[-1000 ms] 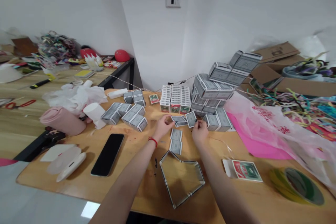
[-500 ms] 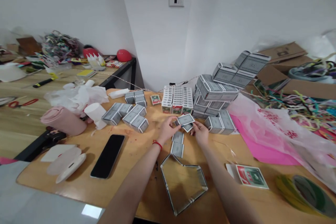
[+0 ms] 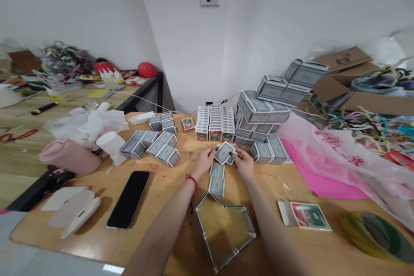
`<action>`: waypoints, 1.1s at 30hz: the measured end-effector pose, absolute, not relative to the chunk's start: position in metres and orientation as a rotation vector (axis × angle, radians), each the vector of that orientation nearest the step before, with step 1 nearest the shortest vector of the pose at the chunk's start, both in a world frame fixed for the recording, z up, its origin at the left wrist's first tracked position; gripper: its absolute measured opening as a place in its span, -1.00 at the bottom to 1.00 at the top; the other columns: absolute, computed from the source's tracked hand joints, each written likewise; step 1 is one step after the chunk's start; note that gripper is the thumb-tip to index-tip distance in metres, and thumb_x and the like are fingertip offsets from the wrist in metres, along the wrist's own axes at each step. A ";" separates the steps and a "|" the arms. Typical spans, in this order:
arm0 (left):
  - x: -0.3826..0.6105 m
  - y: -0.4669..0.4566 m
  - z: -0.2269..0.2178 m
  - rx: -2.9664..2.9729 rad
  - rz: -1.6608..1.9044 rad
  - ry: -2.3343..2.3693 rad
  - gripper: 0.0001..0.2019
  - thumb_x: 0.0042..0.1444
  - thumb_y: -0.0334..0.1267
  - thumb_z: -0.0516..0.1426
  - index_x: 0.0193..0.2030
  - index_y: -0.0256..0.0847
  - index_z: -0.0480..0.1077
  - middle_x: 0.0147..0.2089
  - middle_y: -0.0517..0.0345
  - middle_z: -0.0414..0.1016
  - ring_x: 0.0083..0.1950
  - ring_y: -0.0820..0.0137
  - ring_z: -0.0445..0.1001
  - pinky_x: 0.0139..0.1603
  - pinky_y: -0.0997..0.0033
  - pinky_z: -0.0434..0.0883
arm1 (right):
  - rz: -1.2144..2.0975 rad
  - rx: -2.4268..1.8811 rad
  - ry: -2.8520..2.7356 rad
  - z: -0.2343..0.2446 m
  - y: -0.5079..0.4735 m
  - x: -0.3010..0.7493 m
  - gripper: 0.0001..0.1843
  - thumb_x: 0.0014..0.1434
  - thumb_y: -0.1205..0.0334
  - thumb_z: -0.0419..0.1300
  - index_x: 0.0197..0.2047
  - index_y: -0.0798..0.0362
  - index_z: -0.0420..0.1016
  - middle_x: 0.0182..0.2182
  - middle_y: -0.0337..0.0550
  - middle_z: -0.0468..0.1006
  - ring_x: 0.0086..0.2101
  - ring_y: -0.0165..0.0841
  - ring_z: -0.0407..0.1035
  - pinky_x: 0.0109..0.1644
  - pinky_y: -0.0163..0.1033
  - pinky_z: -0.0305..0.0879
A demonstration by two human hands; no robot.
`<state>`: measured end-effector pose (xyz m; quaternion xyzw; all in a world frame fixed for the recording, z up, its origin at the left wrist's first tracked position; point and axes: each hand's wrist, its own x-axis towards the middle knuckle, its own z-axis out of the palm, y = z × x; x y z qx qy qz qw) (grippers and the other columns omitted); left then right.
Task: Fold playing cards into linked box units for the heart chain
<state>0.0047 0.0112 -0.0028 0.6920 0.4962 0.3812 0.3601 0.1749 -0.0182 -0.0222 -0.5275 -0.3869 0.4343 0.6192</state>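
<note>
Between my two hands, playing cards [image 3: 225,152] are held up off the table with their grey patterned backs showing. My left hand [image 3: 205,161] pinches their left edge; a red string bracelet [image 3: 192,180] circles that wrist. On the right edge, my right hand [image 3: 244,162] grips them with thumb and fingers. Just below lie overlapping cards [image 3: 217,186], backs up, in a short row on the wood. Nearer me stands a heart-shaped frame of cards [image 3: 198,220], joined edge to edge, between my forearms.
Several stacked card decks [image 3: 215,124] stand at the back, beside a tower of card-covered blocks [image 3: 265,112]. Leftward are more blocks [image 3: 163,148], a black phone [image 3: 128,199] and a pink roll [image 3: 69,156]. An opened card box [image 3: 310,216] and yellow tape roll [image 3: 375,237] lie right.
The held cards have turned and overlap more closely, so mainly one card back shows. Both hands stay on them. The whole view has shifted slightly.
</note>
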 end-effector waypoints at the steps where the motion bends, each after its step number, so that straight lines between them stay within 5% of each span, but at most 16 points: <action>1: 0.006 0.013 -0.004 1.793 0.958 1.284 -0.71 0.09 -0.13 -0.01 -0.29 -0.26 0.45 -0.33 0.05 0.50 -0.35 0.39 0.41 -0.35 0.45 0.30 | 1.012 -1.211 -0.886 -0.022 -0.018 0.175 -0.53 -0.20 0.05 0.28 -0.20 0.10 0.42 -0.32 -0.06 0.56 -0.38 -0.32 0.42 -0.35 -0.27 0.31; 10: 0.007 0.024 -0.009 1.665 1.015 1.227 -0.78 0.00 -0.20 0.06 -0.39 -0.30 0.44 -0.41 0.10 0.48 -0.39 0.43 0.38 -0.37 0.47 0.30 | 1.019 -1.244 -0.970 -0.016 -0.016 0.176 -0.53 -0.18 0.03 0.28 -0.21 0.11 0.40 -0.41 -0.09 0.56 -0.40 -0.30 0.43 -0.36 -0.27 0.32; 21: 0.005 0.019 -0.011 1.579 1.140 1.263 -0.81 -0.03 -0.19 0.09 -0.41 -0.29 0.40 -0.46 0.16 0.43 -0.45 0.49 0.32 -0.43 0.51 0.26 | 1.093 -1.358 -1.093 -0.012 -0.017 0.175 -0.55 -0.17 -0.10 0.23 -0.34 0.12 0.44 -0.47 -0.11 0.55 -0.72 -0.51 0.16 -0.72 -0.38 0.02; 33: 0.003 0.023 -0.007 1.556 1.034 1.157 -0.81 -0.02 -0.20 0.07 -0.37 -0.28 0.39 -0.45 0.16 0.41 -0.45 0.49 0.32 -0.45 0.52 0.27 | 0.977 -1.355 -1.093 -0.015 -0.013 0.171 -0.58 -0.10 -0.10 0.19 -0.34 0.12 0.44 -0.44 -0.08 0.54 -0.52 -0.35 0.35 -0.60 -0.35 0.16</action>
